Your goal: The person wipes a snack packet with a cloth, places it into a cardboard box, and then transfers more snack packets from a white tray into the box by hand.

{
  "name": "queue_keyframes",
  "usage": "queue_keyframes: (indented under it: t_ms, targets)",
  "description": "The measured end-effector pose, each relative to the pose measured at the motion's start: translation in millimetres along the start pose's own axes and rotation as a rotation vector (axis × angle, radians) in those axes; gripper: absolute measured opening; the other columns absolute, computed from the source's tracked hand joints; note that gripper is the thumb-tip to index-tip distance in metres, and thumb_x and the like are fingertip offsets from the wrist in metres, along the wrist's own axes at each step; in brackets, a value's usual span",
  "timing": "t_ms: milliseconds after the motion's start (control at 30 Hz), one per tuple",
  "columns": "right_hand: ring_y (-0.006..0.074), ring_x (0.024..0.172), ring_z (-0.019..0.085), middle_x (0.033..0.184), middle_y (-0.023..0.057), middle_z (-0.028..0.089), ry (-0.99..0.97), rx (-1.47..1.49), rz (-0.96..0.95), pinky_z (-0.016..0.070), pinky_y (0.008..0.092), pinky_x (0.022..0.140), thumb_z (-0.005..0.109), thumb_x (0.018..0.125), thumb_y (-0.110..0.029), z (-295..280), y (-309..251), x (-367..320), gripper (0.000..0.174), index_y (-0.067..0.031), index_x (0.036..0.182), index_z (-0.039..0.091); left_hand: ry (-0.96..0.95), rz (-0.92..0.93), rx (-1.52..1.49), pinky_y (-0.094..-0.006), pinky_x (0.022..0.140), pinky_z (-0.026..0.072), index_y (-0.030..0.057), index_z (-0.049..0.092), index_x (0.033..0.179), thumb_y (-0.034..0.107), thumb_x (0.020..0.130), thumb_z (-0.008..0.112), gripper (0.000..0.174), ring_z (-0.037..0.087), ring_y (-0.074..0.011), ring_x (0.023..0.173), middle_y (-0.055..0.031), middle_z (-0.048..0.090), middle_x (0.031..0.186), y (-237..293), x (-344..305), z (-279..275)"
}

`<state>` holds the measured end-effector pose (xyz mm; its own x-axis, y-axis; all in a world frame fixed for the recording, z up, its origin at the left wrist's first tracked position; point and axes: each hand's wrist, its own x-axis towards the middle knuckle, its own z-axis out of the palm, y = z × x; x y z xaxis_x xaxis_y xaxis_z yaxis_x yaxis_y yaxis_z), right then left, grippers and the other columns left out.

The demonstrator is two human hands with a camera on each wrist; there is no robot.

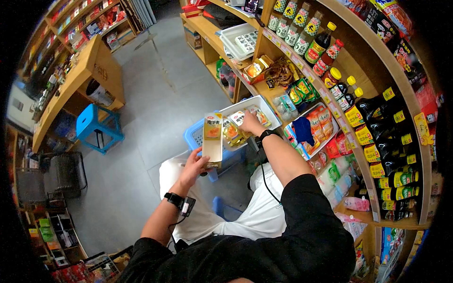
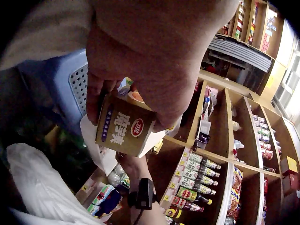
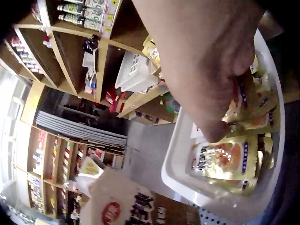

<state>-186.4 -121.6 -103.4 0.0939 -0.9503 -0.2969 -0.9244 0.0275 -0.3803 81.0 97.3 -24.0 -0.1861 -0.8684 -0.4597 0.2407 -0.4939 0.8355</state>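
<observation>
My left hand grips a tall snack carton by its lower end, the thumb on one side and fingers on the other. In the left wrist view the carton's brown printed end faces the camera. A white plastic tub full of gold snack packets stands beside it. My right hand reaches down into the tub, its thumb and fingers spread around a packet that it pinches. Part of that packet is hidden under the hand.
Under the tub is a blue plastic stool. Shelves with sauce bottles rise close on the right, above a tray of red packets. Another blue stool stands on the left by a wooden counter.
</observation>
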Motion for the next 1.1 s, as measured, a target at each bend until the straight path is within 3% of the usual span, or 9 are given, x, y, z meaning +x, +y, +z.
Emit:
queue_keyframes:
  t_ms: [33, 67, 167, 300, 333, 400, 600, 767, 1100]
  targets:
    - [0.0427, 0.118, 0.059, 0.13, 0.0328, 0.056, 0.001, 0.029, -0.095, 0.0548, 0.0451, 0.094, 0.091, 0.061, -0.03, -5, 2, 0, 0.098, 0.0078, 0.136, 0.042, -0.006, 0.003, 0.004, -0.0386, 0.089, 0.0587, 0.0073, 0.03, 0.154, 0.026, 0.098, 0.067, 0.07, 0.064, -0.0238, 0.113, -0.016, 0.059, 0.127, 0, 0, 0]
    - [0.0427, 0.118, 0.059, 0.13, 0.0328, 0.056, 0.001, 0.031, -0.095, 0.0548, 0.0451, 0.094, 0.091, 0.061, -0.03, -12, 4, 2, 0.098, 0.0078, 0.136, 0.042, -0.013, 0.007, 0.007, -0.0386, 0.089, 0.0587, 0.007, 0.029, 0.155, 0.026, 0.098, 0.067, 0.071, 0.064, -0.0238, 0.113, -0.0161, 0.058, 0.128, 1, 0, 1]
    - [0.0313, 0.089, 0.07, 0.118, 0.0232, 0.063, -0.189, 0.382, -0.025, 0.0594, 0.0405, 0.064, 0.092, 0.062, -0.021, -44, -6, -11, 0.083, 0.0059, 0.127, 0.049, -0.014, -0.008, 0.006, -0.0392, 0.09, 0.0587, 0.0061, 0.027, 0.155, 0.025, 0.098, 0.066, 0.071, 0.064, -0.0242, 0.113, -0.0162, 0.057, 0.128, 4, 0, 5]
    - [0.0232, 0.082, 0.071, 0.104, 0.0136, 0.068, -0.085, 0.765, -0.084, 0.0592, 0.034, 0.058, 0.083, 0.074, 0.005, -34, 8, 11, 0.06, 0.004, 0.124, 0.051, 0.007, -0.015, 0.019, -0.0403, 0.09, 0.0588, 0.0055, 0.027, 0.155, 0.023, 0.098, 0.066, 0.071, 0.064, -0.0249, 0.113, -0.0163, 0.057, 0.128, 0, 3, 6]
    - [0.0244, 0.088, 0.072, 0.107, 0.0161, 0.07, -0.244, 0.963, -0.071, 0.0595, 0.038, 0.064, 0.085, 0.071, 0.003, -68, -4, -14, 0.053, 0.0048, 0.115, 0.056, 0.003, -0.007, 0.014, -0.0404, 0.09, 0.0589, 0.0054, 0.027, 0.155, 0.023, 0.098, 0.066, 0.071, 0.063, -0.0252, 0.113, -0.0165, 0.057, 0.128, -1, 4, 6]
    - [0.0234, 0.082, 0.072, 0.102, 0.0157, 0.071, -0.069, 0.98, -0.056, 0.0591, 0.0386, 0.061, 0.083, 0.073, 0.005, -72, -6, -15, 0.047, 0.004, 0.112, 0.056, 0.002, -0.01, 0.011, -0.0406, 0.09, 0.059, 0.0054, 0.027, 0.155, 0.023, 0.098, 0.066, 0.071, 0.063, -0.0256, 0.114, -0.0167, 0.057, 0.129, -1, 5, 6]
    - [0.0179, 0.091, 0.069, 0.103, 0.0079, 0.072, -0.035, 1.154, -0.145, 0.0559, 0.0354, 0.075, 0.074, 0.089, -0.008, -86, -1, -22, 0.027, 0.0018, 0.113, 0.065, 0.002, 0.012, 0.03, -0.0385, 0.087, 0.0603, 0.0062, 0.033, 0.151, 0.025, 0.097, 0.067, 0.066, 0.065, -0.0242, 0.11, -0.015, 0.06, 0.123, -3, 7, 6]
    - [0.0186, 0.087, 0.071, 0.101, 0.0092, 0.072, -0.024, 1.474, -0.102, 0.0569, 0.035, 0.075, 0.068, 0.094, -0.014, -91, -12, -25, 0.024, 0.0037, 0.109, 0.066, 0.012, 0.009, 0.035, -0.0373, 0.085, 0.0607, 0.007, 0.033, 0.152, 0.026, 0.098, 0.067, 0.067, 0.066, -0.0237, 0.109, -0.0145, 0.06, 0.124, -8, 9, 3]
    - [0.0162, 0.083, 0.071, 0.1, 0.0064, 0.073, 0.097, 1.365, -0.319, 0.0577, 0.032, 0.07, 0.067, 0.092, -0.012, -100, -42, -45, 0.02, -0.0012, 0.108, 0.066, -0.005, 0.006, 0.058, -0.0364, 0.086, 0.0601, 0.0063, 0.031, 0.153, 0.028, 0.099, 0.066, 0.068, 0.067, -0.0233, 0.108, -0.0143, 0.061, 0.123, -5, 4, 5]
